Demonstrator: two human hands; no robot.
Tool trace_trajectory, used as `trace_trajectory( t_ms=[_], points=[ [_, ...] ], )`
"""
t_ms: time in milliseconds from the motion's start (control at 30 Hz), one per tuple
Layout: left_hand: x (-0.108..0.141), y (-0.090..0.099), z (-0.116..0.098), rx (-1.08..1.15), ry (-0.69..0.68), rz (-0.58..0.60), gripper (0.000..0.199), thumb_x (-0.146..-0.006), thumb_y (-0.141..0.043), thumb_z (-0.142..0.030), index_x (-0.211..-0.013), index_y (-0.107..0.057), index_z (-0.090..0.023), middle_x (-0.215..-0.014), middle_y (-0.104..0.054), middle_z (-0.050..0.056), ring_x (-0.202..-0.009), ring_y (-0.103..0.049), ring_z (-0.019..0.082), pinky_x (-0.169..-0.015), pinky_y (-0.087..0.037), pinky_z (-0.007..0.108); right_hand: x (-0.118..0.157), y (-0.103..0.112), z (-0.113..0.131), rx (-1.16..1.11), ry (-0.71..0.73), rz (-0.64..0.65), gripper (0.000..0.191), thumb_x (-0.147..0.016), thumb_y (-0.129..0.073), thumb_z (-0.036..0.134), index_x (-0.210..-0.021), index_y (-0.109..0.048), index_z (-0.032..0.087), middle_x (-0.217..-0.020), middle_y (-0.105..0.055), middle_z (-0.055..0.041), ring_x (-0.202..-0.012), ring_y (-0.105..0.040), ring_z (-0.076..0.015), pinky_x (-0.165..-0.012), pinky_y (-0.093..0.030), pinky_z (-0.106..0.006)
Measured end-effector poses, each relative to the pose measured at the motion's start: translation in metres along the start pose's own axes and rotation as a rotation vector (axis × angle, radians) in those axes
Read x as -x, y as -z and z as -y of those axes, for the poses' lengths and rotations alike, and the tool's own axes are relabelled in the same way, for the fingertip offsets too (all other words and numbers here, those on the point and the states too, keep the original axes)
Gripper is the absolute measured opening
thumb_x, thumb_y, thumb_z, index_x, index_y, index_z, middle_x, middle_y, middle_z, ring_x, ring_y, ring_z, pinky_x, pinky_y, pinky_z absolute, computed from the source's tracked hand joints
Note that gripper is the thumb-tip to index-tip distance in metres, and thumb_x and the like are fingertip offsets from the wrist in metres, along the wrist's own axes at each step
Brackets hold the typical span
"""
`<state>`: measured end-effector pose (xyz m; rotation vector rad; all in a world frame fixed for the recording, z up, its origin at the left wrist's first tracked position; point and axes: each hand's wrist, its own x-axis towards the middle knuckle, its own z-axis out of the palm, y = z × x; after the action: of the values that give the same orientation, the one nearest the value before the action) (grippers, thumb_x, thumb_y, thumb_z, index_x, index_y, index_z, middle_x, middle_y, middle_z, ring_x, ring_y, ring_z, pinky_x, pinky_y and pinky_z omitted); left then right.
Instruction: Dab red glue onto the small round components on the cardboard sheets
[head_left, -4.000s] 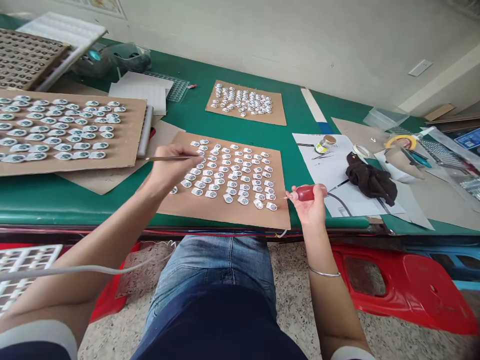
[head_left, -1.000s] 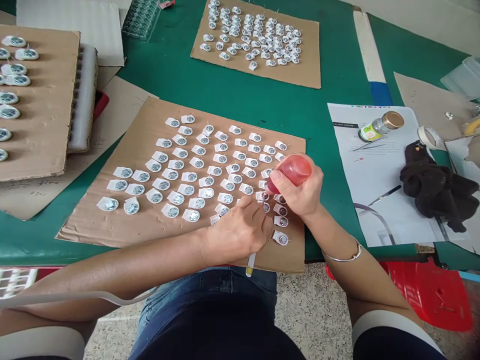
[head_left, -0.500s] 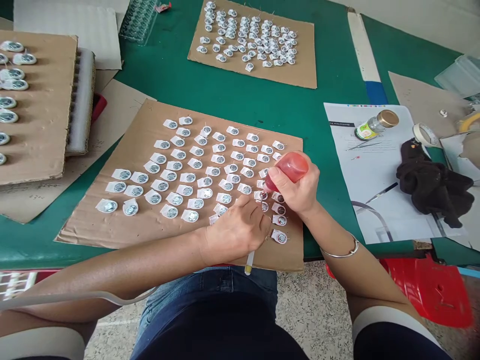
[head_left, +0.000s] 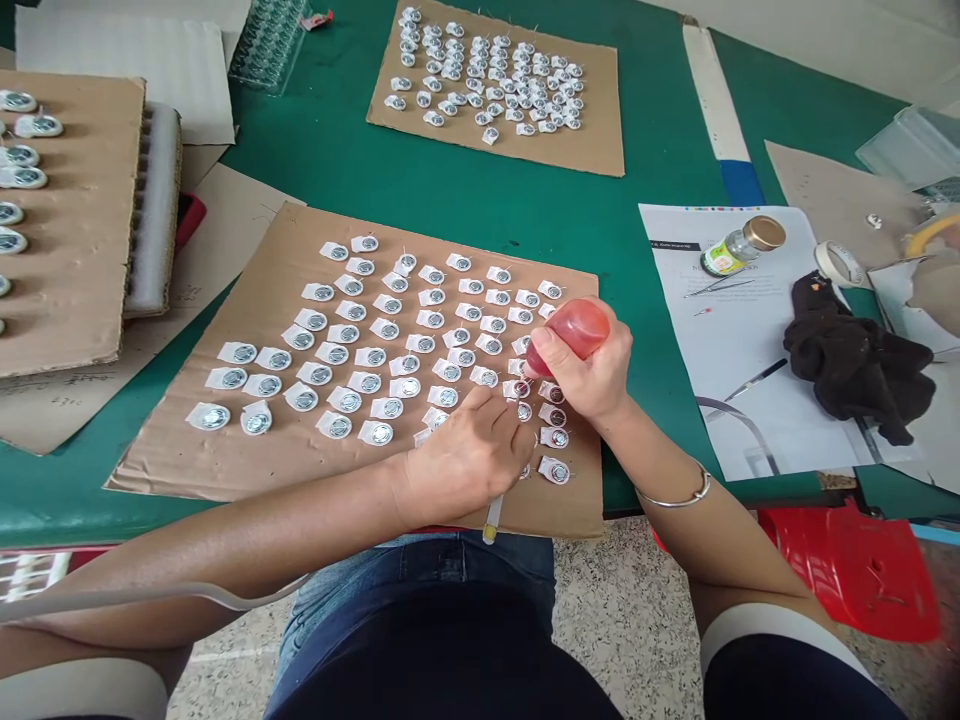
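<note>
My right hand (head_left: 600, 375) is wrapped round a soft red squeeze bottle (head_left: 574, 335), its tip pointing down and left at one of the small round parts on the cardboard sheet (head_left: 255, 265). My left hand (head_left: 476, 450) rests low over the same sheet, fingers curled, close to that tip. From beneath it sticks out a white stick with a yellowish end (head_left: 491, 520); its other end is hidden by the fingers. Rows of round silver parts with white tabs (head_left: 377, 433) lie on the sheet, and my left hand covers some of them.
Another cardboard sheet (head_left: 600, 150) with many such parts lies at the back. A raised one (head_left: 82, 220) stands at the left. On the right are a printed paper (head_left: 675, 290), a small gold-lidded jar (head_left: 742, 245), a tape roll (head_left: 838, 265) and a black cloth (head_left: 855, 350).
The whole view has shifted slightly, so most things appear a little further left. Both hands keep nearly the same place over the sheet, still holding the bottle and the stick.
</note>
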<state>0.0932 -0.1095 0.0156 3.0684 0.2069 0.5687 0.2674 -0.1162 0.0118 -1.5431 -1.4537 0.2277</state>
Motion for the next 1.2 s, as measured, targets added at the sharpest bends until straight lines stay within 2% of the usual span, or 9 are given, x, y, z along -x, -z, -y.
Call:
trace_trajectory(
  t_ms=[167, 400, 667, 800, 933, 1000, 1133, 1200],
  points=[
    [0.000, 0.000, 0.000, 0.019, 0.001, 0.009, 0.025, -0.085, -0.036, -0.001, -0.067, -0.049, -0.012, -0.066, -0.056, 0.008, -0.069, -0.053, 0.020, -0.064, -0.043, 0.034, 0.000, 0.001, -0.003, 0.031, 0.034, -0.038, 0.025, -0.073, -0.064, 0.042, -0.072, -0.053, 0.019, -0.063, -0.059, 0.0010, -0.056, -0.056, -0.0130, -0.054, -0.051, -0.031],
    [0.002, -0.003, 0.001, 0.033, 0.000, 0.001, 0.021, -0.082, -0.039, -0.001, -0.068, -0.051, -0.011, -0.067, -0.056, 0.009, -0.077, -0.055, 0.021, -0.069, -0.045, 0.035, -0.001, 0.004, 0.000, 0.046, 0.142, -0.064, 0.021, -0.072, -0.066, 0.035, -0.071, -0.053, 0.019, -0.067, -0.061, 0.0005, -0.059, -0.058, -0.0131, -0.056, -0.052, -0.030],
    [-0.001, 0.000, 0.002, 0.074, 0.021, 0.020, 0.019, -0.080, -0.042, -0.004, -0.067, -0.052, -0.012, -0.066, -0.056, 0.008, -0.072, -0.052, 0.020, -0.067, -0.043, 0.033, 0.001, 0.004, 0.000, 0.060, 0.217, -0.048, 0.024, -0.069, -0.069, 0.036, -0.075, -0.053, 0.019, -0.068, -0.060, 0.0007, -0.060, -0.056, -0.0123, -0.056, -0.050, -0.029],
    [-0.001, 0.001, 0.009, 0.165, 0.083, 0.032, 0.019, -0.078, -0.042, -0.005, -0.064, -0.050, -0.013, -0.064, -0.055, 0.005, -0.063, -0.048, 0.015, -0.064, -0.042, 0.031, 0.001, 0.004, 0.003, 0.071, 0.171, -0.003, 0.026, -0.068, -0.068, 0.039, -0.075, -0.053, 0.020, -0.068, -0.059, 0.0021, -0.061, -0.055, -0.0117, -0.059, -0.050, -0.029],
    [-0.004, 0.004, 0.021, 0.349, 0.138, -0.016, 0.016, -0.076, -0.043, -0.006, -0.068, -0.054, -0.013, -0.064, -0.056, 0.004, -0.062, -0.049, 0.014, -0.064, -0.043, 0.029, 0.005, 0.015, 0.010, 0.037, 0.091, 0.028, 0.027, -0.068, -0.068, 0.041, -0.079, -0.055, 0.020, -0.072, -0.061, 0.0023, -0.064, -0.058, -0.0118, -0.063, -0.051, -0.029],
    [-0.007, 0.009, 0.025, 0.414, 0.161, -0.002, 0.015, -0.075, -0.044, -0.007, -0.072, -0.057, -0.012, -0.066, -0.058, 0.005, -0.063, -0.051, 0.015, -0.062, -0.042, 0.029, 0.012, 0.025, 0.013, 0.008, 0.041, -0.079, 0.028, -0.069, -0.067, 0.041, -0.085, -0.055, 0.020, -0.075, -0.063, 0.0016, -0.066, -0.060, -0.0122, -0.065, -0.052, -0.030],
    [-0.012, 0.017, 0.032, 0.514, 0.200, 0.098, 0.014, -0.074, -0.046, -0.007, -0.070, -0.059, -0.011, -0.062, -0.058, 0.004, -0.059, -0.052, 0.013, -0.058, -0.041, 0.027, 0.036, 0.036, 0.008, -0.141, -0.049, -0.433, 0.036, -0.075, -0.060, 0.041, -0.103, -0.051, 0.020, -0.073, -0.062, 0.0006, -0.064, -0.062, -0.0143, -0.064, -0.053, -0.034],
    [-0.012, 0.019, 0.035, 0.559, 0.236, 0.108, 0.014, -0.074, -0.047, -0.007, -0.069, -0.059, -0.011, -0.061, -0.057, 0.003, -0.057, -0.051, 0.012, -0.057, -0.040, 0.025, 0.048, 0.034, 0.004, -0.211, -0.095, -0.515, 0.038, -0.075, -0.060, 0.041, -0.105, -0.051, 0.019, -0.076, -0.062, -0.0007, -0.065, -0.063, -0.0156, -0.062, -0.053, -0.034]
  ],
)
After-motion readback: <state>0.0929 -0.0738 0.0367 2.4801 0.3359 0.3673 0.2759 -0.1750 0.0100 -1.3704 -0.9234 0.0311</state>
